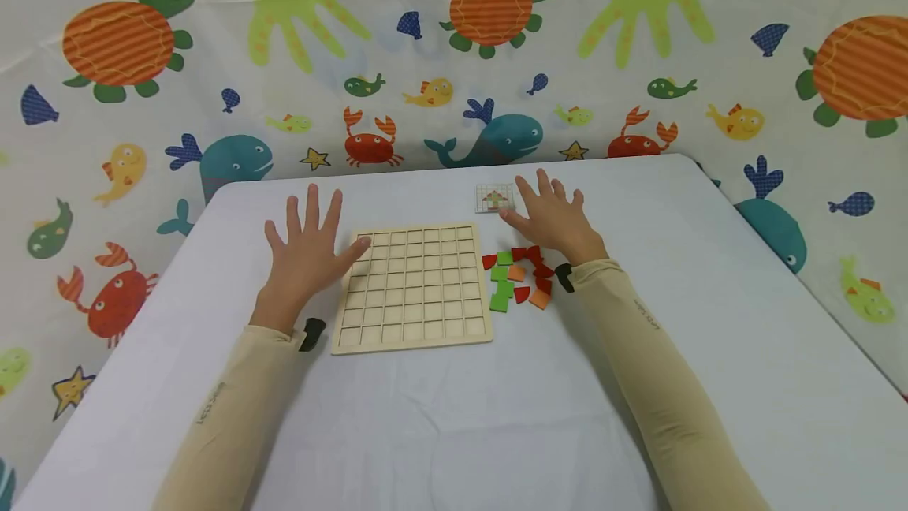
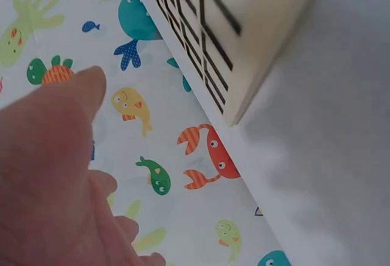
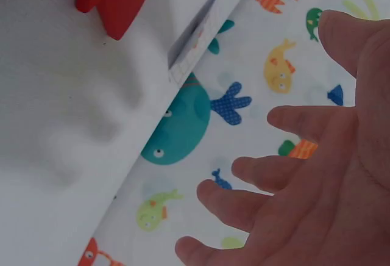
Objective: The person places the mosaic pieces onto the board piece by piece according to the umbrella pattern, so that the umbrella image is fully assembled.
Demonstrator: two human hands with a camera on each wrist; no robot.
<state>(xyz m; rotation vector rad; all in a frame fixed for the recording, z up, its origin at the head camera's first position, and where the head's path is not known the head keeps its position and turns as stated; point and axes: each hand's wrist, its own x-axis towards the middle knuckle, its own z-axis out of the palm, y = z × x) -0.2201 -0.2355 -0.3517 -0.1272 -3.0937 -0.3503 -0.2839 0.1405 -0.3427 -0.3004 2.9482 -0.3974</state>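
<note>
My left hand (image 1: 301, 255) is held out with its fingers spread, beside the left edge of a pale wooden grid board (image 1: 414, 286). Its thumb overlaps the board's upper left corner in the head view. Fingers also apart, my right hand (image 1: 556, 219) hovers over the table behind a small heap of pieces and holds nothing. Green pieces (image 1: 500, 274), red pieces (image 1: 543, 271) and orange pieces (image 1: 540, 300) lie along the board's right side. A small pattern card (image 1: 494, 198) with a coloured figure on a grid lies just left of the right fingertips.
A white cloth covers the table (image 1: 454, 424). Behind it hangs a curtain (image 1: 298, 140) printed with sea animals. Both forearms wear beige sleeves (image 1: 649, 353), with a dark strap piece at each wrist.
</note>
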